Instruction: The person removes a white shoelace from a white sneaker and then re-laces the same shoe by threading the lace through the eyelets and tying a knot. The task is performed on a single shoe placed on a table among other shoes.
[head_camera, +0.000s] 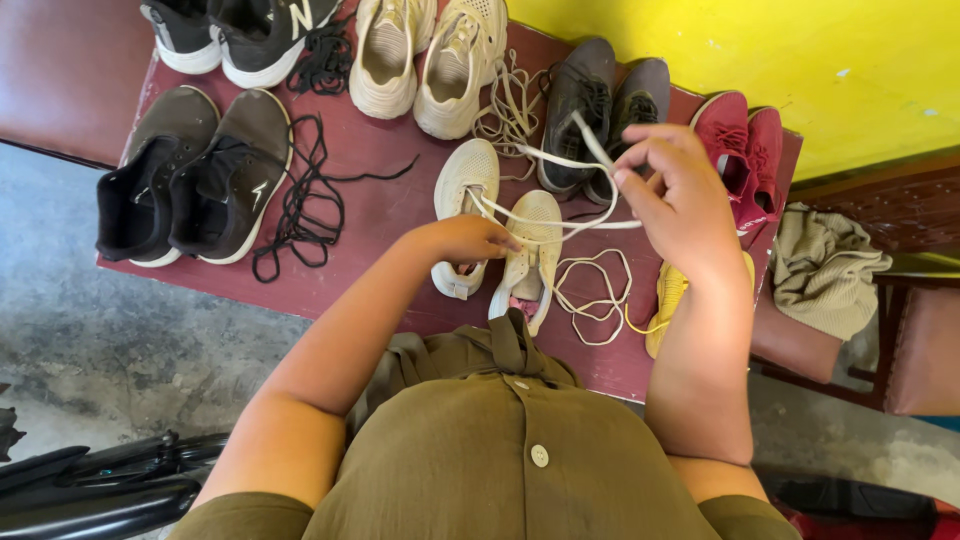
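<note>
A pair of cream shoes (530, 250) lies on the dark red table (380, 210) in front of me. My left hand (470, 238) rests on the left cream shoe (462, 180), fingers closed where the white lace (560, 222) meets it. Above and to the right, my right hand (680, 195) is raised and pinches the same lace, pulling it taut. A loose coil of white lace (592, 290) lies beside the right cream shoe.
Black shoes (190, 170) with a loose black lace (305, 200) lie at the left. More black shoes (240, 35), beige shoes (425, 60), grey shoes (600, 100), red shoes (740, 150) and a yellow shoe (668, 300) ring the table. A folded cloth (820, 265) lies right.
</note>
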